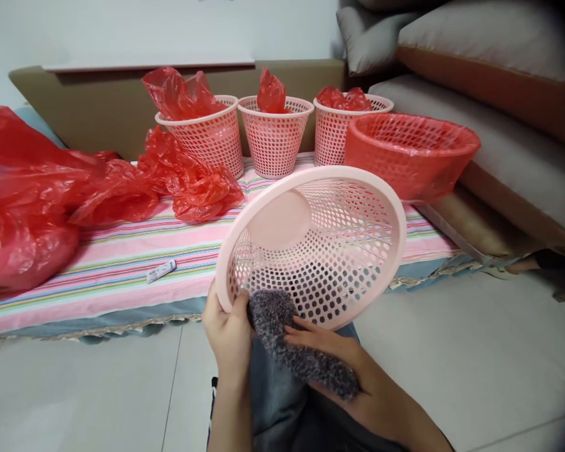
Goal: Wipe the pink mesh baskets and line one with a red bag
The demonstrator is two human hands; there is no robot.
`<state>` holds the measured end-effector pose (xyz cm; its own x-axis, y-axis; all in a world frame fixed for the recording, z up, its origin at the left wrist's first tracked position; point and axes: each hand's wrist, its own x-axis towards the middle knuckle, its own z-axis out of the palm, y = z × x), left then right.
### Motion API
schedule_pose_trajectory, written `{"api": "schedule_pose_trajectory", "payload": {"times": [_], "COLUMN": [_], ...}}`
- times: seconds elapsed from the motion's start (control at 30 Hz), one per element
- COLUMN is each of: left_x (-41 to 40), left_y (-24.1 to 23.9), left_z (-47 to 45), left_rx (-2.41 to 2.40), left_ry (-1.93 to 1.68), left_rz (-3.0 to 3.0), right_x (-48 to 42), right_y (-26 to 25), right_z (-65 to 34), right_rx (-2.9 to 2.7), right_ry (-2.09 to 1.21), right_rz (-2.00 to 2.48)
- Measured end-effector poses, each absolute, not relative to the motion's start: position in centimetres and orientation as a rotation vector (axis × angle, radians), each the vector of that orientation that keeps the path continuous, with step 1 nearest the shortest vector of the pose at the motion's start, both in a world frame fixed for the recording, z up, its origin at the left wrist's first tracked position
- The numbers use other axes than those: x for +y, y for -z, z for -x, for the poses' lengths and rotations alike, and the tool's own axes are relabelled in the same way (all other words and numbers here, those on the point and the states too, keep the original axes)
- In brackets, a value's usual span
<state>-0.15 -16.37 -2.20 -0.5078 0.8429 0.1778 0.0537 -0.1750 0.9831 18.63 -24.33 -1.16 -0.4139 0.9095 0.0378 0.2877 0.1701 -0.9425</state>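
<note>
Basket (287,226) is gripped by the left hand (230,323), while the right hand (341,348) clasps fuzzy gray cloth (275,317).

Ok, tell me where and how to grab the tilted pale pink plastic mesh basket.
Take the pale pink plastic mesh basket by the right side of its rim, coming from the right. That seems best: the rim is uncovered there and the mouth tilts toward the camera, while the left grip has the lower-left rim and the dark grey fluffy cloth overlaps the lower edge.
</note>
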Motion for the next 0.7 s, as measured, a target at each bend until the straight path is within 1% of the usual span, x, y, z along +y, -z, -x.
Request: {"api": "schedule_pose_trajectory", "payload": {"times": [0.07,0.2,0.27,0.33,0.4,0.57,0.7], "left_x": [-16.4,-17.0,-17.3,-17.5,-17.4,-16.9,-16.6], "left_y": [1.4,0.4,0.2,0.4,0.7,1.7,1.9], "left_z": [0.9,1.2,0.9,0.7,0.7,1.3,1.4], "left_rx": [1.505,1.506,1.495,1.485,1.475,1.477,1.446], "left_ry": [-1.71,-1.625,-1.613,-1.619,-1.63,-1.647,-1.696], "left_rz": [-1.152,-1.369,-1.423,-1.417,-1.394,-1.348,-1.298], "right_x": [-23.4,-18.1,-14.2,-10.4,-7.3,-4.4,-4.5], "right_y": [0.5,0.0,0.6,2.0,4.1,9.3,10.0], "right_z": [-19.2,-19.7,-19.4,-18.5,-17.3,-13.9,-13.3], "right_rx": [-1.773,-1.867,-1.976,-2.069,-2.148,-2.297,-2.303], "right_ry": [-1.102,-0.662,-0.509,-0.408,-0.392,-0.586,-0.611], "right_rz": [1.133,1.149,1.175,1.295,1.468,1.646,1.644]}}
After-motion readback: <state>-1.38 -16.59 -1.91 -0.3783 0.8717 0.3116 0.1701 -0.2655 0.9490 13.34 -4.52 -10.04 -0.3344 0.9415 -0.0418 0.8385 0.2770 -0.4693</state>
